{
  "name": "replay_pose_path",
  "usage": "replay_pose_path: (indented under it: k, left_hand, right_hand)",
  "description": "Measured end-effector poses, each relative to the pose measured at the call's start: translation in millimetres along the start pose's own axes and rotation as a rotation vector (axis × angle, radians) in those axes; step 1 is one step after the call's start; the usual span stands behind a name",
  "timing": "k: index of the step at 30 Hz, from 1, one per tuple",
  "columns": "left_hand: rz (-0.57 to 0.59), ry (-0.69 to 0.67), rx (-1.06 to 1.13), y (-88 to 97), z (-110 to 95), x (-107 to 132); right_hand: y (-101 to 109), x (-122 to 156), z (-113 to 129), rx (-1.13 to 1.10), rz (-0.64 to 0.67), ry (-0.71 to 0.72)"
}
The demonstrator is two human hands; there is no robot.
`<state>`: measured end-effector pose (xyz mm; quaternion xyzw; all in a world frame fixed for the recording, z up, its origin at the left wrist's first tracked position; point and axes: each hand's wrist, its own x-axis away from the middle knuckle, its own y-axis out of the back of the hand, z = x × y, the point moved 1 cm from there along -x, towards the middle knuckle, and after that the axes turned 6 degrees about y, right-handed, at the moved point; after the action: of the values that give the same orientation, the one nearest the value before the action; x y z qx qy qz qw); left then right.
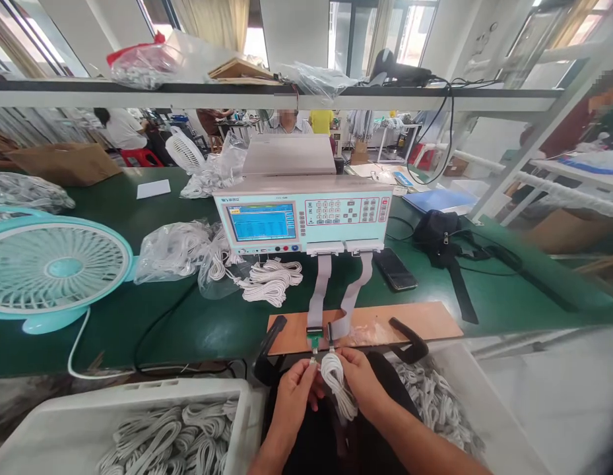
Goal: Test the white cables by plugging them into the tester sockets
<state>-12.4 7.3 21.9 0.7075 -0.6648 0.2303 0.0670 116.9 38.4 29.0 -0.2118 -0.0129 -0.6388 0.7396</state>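
Down at the near edge of the bench, a coiled white cable (334, 384) hangs between both hands, just below two small connectors (316, 341). The left hand (295, 390) is closed in a narrow pinch on one plug end of it, right under the green connector. The right hand (359, 377) is wrapped around the top of the coil, its fingertips up at the second connector. Both connectors sit on a wooden board (415, 320), and two grey ribbon cables (320, 285) rise from them to a pale tester (301, 218) with a blue screen.

Beside the tester lie a loose cable bundle (272, 280), clear bags of cables (171, 249), a dark phone (395, 269) and a black bag (437, 231). A teal fan (51, 267) stands far left. White bins of coiled cables flank the hands, a left bin (138, 398) and a right bin (477, 389). The table (187, 323) is green, and a shelf (237, 97) crosses overhead in a bright workshop where other people sit.
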Motion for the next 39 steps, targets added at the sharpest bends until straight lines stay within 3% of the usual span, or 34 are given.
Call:
replay_pose_path:
  k: [4,9,15,34,39]
  left_hand:
    - [-0.033,-0.138,-0.161,-0.6,0,-7]
    - [-0.111,-0.250,-0.178,-3.9,5,-10]
    - [-0.230,-0.212,-0.089,-10.7,9,-9]
    - [-0.245,-0.261,-0.170,-9.7,9,-14]
    - [-0.270,-0.253,-0.099,-14.9,11,-11]
  right_hand:
    - [1,-1,-1,-0.037,-0.010,0.003]
    - [5,-3,-2,-0.017,0.023,-0.003]
    - [4,-1,2,-0.021,0.023,0.028]
    - [7,-3,-1,-0.041,0.050,0.020]
    - [8,-4,-3,-0.027,0.049,0.028]
